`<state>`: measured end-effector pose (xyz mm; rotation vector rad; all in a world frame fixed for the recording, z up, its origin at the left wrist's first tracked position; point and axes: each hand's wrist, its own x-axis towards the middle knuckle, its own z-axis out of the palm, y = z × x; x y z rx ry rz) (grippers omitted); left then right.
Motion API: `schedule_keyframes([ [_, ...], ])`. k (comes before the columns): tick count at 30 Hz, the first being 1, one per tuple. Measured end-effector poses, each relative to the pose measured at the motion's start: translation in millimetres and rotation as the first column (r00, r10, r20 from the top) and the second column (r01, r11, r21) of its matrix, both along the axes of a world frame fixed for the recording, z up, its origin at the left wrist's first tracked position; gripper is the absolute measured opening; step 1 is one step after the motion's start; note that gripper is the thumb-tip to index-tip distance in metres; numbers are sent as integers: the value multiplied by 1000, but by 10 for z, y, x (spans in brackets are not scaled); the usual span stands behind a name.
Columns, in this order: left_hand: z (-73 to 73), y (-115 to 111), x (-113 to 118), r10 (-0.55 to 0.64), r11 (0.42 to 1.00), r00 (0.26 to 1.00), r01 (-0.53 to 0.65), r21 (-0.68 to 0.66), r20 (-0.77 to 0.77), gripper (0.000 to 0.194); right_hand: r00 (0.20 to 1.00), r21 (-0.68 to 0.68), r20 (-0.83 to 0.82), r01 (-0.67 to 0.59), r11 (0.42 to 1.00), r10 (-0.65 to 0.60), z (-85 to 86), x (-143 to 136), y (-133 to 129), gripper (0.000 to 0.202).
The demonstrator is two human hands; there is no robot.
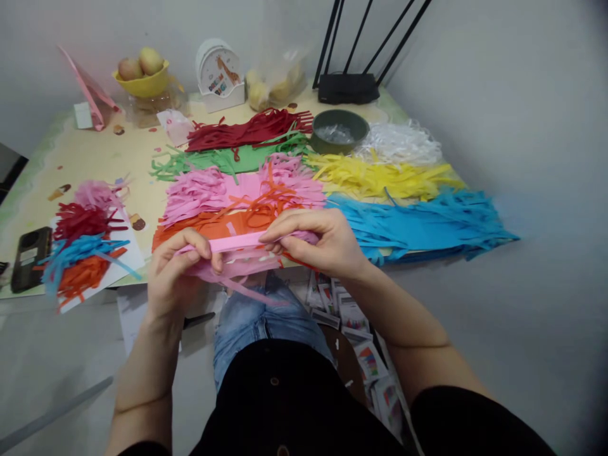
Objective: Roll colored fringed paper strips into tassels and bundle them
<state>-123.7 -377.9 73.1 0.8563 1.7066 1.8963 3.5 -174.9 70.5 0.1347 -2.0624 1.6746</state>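
Note:
A pink strip of fringed tissue paper (pixel 237 242) is stretched level between my two hands, over the table's front edge. My left hand (pixel 178 269) pinches its left end, and loose pink fringes hang beneath. My right hand (pixel 320 239) is closed on the right end, thumb and fingertips together. Just behind the strip lies orange fringed paper (pixel 204 223), with pink fringed paper (pixel 244 187) beyond it. Blue fringed paper (pixel 418 225) is spread to the right of my right hand. The fingers partly cover the strip's ends.
Green (pixel 251 158), dark red (pixel 247 132), yellow (pixel 384 176) and white fringed paper (pixel 401 142) lie farther back. A dark green bowl (pixel 339 147) holds clear bits. On the left are a phone (pixel 31 259) and small tassels (pixel 80 247). A black router (pixel 349 88) stands behind.

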Motion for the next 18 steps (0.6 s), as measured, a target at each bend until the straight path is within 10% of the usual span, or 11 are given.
schedule_keyframes([
  [7,-68,-40,54,61,980,896,-138,-145,-440,49,990,299,55,111,948,-133,51,54,1,16],
  [11,-58,-65,67,63,960,812,-207,-187,-580,18,977,396,113,125,910,-183,80,63,3,14],
  [18,-33,-78,70,107,964,918,-189,-184,-382,13,985,86,152,74,994,-86,57,39,-2,7],
])
